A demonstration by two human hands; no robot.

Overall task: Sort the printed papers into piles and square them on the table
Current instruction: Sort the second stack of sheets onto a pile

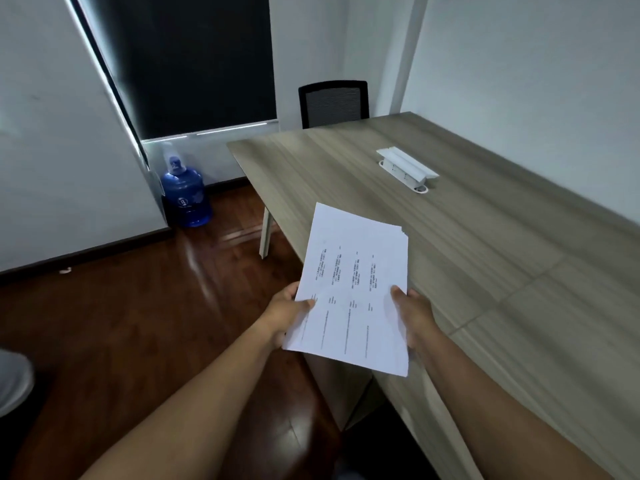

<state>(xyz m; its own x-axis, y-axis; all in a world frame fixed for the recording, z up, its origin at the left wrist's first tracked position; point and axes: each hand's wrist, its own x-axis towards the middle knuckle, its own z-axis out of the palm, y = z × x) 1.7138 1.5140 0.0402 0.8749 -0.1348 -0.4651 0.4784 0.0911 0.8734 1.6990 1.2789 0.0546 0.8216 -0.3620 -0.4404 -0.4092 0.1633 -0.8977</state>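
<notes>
A stack of printed white papers (353, 271) is held in the air over the near left edge of the wooden table (485, 237). Several sheets show as fanned edges at the stack's far right corner. My left hand (287, 315) grips the stack's left side, thumb on top of the top sheet. On the right side my right hand (414, 317) holds it the same way. The top sheet carries small lines of print running sideways to me. No paper lies on the table.
A white socket box (407, 168) with a raised lid sits in the tabletop. A black mesh chair (334, 103) stands at the table's far end. A blue water jug (185, 194) rests on the dark wood floor by the wall, left of the table.
</notes>
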